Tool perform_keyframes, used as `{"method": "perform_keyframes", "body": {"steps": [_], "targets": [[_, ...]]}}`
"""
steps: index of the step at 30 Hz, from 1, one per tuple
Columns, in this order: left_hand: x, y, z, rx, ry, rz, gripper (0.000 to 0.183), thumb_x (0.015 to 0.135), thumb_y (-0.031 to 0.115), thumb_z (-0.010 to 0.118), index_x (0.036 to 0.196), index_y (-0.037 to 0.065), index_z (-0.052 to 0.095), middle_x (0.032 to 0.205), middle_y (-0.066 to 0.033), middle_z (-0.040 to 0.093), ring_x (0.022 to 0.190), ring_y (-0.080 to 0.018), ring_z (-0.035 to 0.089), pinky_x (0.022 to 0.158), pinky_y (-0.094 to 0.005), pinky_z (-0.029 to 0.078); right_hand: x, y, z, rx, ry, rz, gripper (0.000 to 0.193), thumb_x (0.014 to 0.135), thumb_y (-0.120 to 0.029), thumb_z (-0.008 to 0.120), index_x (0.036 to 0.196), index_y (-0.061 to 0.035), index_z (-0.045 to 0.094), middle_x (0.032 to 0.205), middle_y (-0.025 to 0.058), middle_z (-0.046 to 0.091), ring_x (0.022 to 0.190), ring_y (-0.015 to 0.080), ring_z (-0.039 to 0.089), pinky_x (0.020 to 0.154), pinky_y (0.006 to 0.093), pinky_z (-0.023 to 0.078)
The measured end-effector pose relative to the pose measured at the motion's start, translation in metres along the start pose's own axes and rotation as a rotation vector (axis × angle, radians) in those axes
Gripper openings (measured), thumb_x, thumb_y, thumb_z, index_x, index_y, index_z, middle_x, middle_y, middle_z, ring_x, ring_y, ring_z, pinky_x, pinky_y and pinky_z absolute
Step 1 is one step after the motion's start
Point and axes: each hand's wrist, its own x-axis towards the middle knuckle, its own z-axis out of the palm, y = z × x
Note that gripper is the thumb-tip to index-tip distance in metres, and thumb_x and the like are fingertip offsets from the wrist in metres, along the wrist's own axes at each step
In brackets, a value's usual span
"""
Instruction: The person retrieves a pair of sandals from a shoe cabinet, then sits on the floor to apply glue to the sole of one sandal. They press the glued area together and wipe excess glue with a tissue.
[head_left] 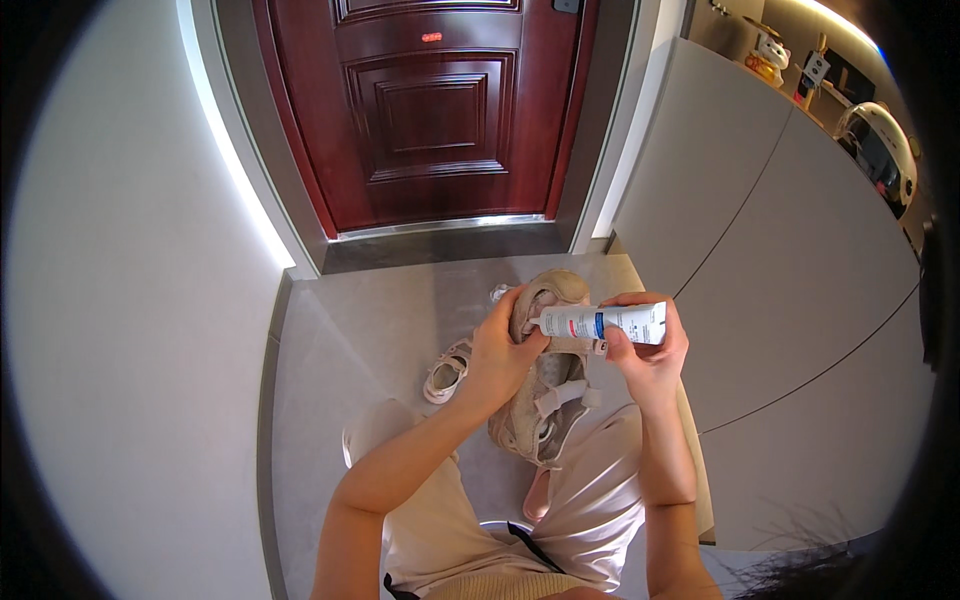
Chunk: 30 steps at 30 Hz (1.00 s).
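Note:
A beige shoe (520, 415) with a pale strap is held up in front of my knees, its opening facing me. My left hand (500, 345) is closed around its left side near the upper end. In my right hand (648, 355) is a white squeeze tube (585, 322) with blue and red print, lying nearly level. Its narrow nozzle points left and meets the shoe's edge beside my left fingertips. Whether anything is coming out of the nozzle is too small to tell.
A light strapped shoe (447, 372) rests on the grey floor, left of the held one. A dark red door (440, 120) stands ahead. To the left is a white wall (140, 300); grey cabinets (790, 330) curve along the right, with a white helmet (885, 150) above.

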Motion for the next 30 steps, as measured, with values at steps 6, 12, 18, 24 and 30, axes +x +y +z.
{"method": "perform_keyframes", "body": {"steps": [6,12,18,24,30], "targets": [[0.000,-0.004,0.001,-0.016,-0.014,0.008,0.051,0.081,-0.001,0.066,0.130,-0.001,0.050,0.117,-0.0118,0.062,0.107,-0.0179,0.059,0.093,-0.0303,0.046,0.002,-0.001,0.003,-0.075,-0.028,-0.070,0.030,0.076,0.002,0.073,0.103,0.0011,0.059,0.099,0.0091,0.069,0.088,0.0118,0.064,0.077,0.0251,0.051],[0.000,-0.005,0.001,-0.004,-0.007,0.001,0.051,0.082,-0.001,0.066,0.130,-0.001,0.050,0.117,-0.0115,0.062,0.107,-0.0178,0.059,0.093,-0.0304,0.046,0.001,-0.004,0.005,-0.118,-0.007,-0.094,0.031,0.074,0.002,0.073,0.101,0.0009,0.059,0.095,0.0088,0.069,0.084,0.0114,0.064,0.075,0.0242,0.051],[0.000,-0.006,0.001,-0.008,-0.005,-0.020,0.050,0.083,-0.001,0.066,0.130,-0.001,0.050,0.117,-0.0112,0.062,0.107,-0.0171,0.058,0.093,-0.0298,0.046,0.001,-0.002,0.005,-0.157,-0.002,-0.127,0.030,0.073,0.004,0.072,0.100,0.0008,0.059,0.095,0.0092,0.069,0.084,0.0120,0.065,0.074,0.0245,0.051],[0.001,-0.013,0.001,-0.029,-0.011,0.008,0.049,0.083,-0.001,0.064,0.130,-0.002,0.050,0.116,-0.0107,0.062,0.106,-0.0160,0.058,0.092,-0.0288,0.046,0.001,-0.005,0.007,-0.165,0.024,-0.133,0.029,0.074,0.004,0.072,0.099,0.0011,0.059,0.095,0.0101,0.069,0.086,0.0137,0.066,0.075,0.0256,0.052],[0.001,-0.012,0.000,-0.030,-0.017,0.004,0.049,0.082,-0.001,0.064,0.130,-0.002,0.050,0.115,-0.0105,0.062,0.105,-0.0161,0.059,0.091,-0.0287,0.047,0.001,-0.001,0.006,-0.133,0.034,-0.132,0.029,0.074,0.004,0.073,0.099,0.0012,0.058,0.096,0.0110,0.069,0.087,0.0151,0.066,0.078,0.0268,0.052]]}}
